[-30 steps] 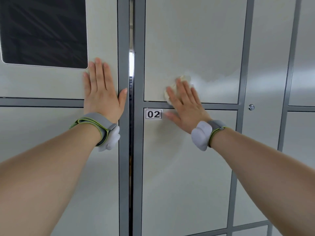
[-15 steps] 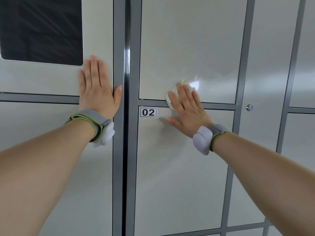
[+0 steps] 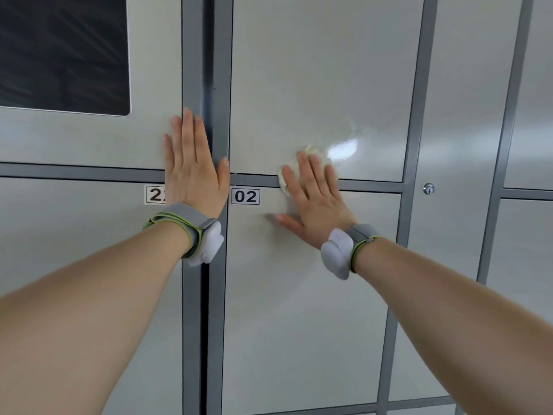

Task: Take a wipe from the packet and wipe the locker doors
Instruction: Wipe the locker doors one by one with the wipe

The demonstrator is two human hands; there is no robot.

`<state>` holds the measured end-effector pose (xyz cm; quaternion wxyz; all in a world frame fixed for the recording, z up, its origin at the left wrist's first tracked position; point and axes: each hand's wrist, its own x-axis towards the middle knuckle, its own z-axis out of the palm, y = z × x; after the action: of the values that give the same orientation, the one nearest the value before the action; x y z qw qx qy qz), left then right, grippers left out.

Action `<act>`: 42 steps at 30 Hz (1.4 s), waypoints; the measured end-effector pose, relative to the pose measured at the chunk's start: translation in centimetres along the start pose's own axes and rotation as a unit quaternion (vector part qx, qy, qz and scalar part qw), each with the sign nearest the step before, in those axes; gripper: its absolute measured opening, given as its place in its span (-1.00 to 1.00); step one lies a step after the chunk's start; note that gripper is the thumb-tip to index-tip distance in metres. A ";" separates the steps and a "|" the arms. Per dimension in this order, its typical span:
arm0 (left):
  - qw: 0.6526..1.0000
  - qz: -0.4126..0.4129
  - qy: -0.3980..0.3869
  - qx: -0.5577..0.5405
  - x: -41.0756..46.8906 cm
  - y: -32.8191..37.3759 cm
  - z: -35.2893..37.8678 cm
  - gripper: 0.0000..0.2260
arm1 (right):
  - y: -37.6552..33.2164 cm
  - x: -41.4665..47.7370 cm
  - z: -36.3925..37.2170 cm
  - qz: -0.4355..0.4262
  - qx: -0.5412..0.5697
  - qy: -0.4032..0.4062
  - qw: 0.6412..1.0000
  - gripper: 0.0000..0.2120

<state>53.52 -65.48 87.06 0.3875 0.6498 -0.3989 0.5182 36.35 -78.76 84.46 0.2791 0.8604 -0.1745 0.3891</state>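
pressing wipe [image 3: 302, 164] at door edge [image 3: 317, 178], right hand [image 3: 314, 202]

Pale-grey locker doors [image 3: 317, 85], cream wipe [image 3: 311, 154]

A bank of pale lockers [image 3: 314, 70] fills the view, divided by darker grey frame strips [image 3: 191, 70]. At 10 o'clock sits a dark glossy panel [image 3: 59, 52]. Near centre a label [image 3: 245, 196] reads 02. A round key lock [image 3: 428, 189] sits at 3 o'clock. A bright glare [image 3: 342, 149] lies just right of centre.
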 end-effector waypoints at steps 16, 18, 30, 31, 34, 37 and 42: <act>0.998 -0.002 0.029 0.051 -0.5 0.9 1.8 -0.42 | 3.3 -1.6 -0.1 0.023 0.017 0.007 1.000 -0.17; 0.998 0.000 0.027 0.054 -0.6 0.9 1.8 -0.42 | 4.3 -1.9 0.0 0.006 0.000 0.015 1.000 -0.21; 0.997 0.005 0.041 0.062 -0.6 1.0 1.9 -0.43 | 5.1 -1.8 -0.1 0.093 0.055 0.041 0.993 -0.21; 0.997 0.005 0.041 0.065 -0.6 1.0 1.9 -0.43 | 4.8 -2.2 0.1 0.065 0.046 0.037 0.996 -0.20; 0.996 0.000 0.040 0.074 -0.7 1.0 1.9 -0.45 | 5.3 -2.8 0.2 0.026 0.029 0.035 0.999 -0.23; 0.996 -0.001 0.046 0.073 -0.7 1.0 2.0 -0.45 | 7.2 -2.9 -0.1 0.037 0.003 0.051 0.998 -0.25; 0.996 0.005 0.053 0.078 -0.8 1.0 2.3 -0.45 | 9.4 -1.3 -1.4 0.194 0.051 0.058 0.978 -0.20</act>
<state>53.29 -67.84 85.98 0.3535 0.6477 -0.3399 0.5830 29.84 -85.16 87.43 0.1634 0.7991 -0.3016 0.4937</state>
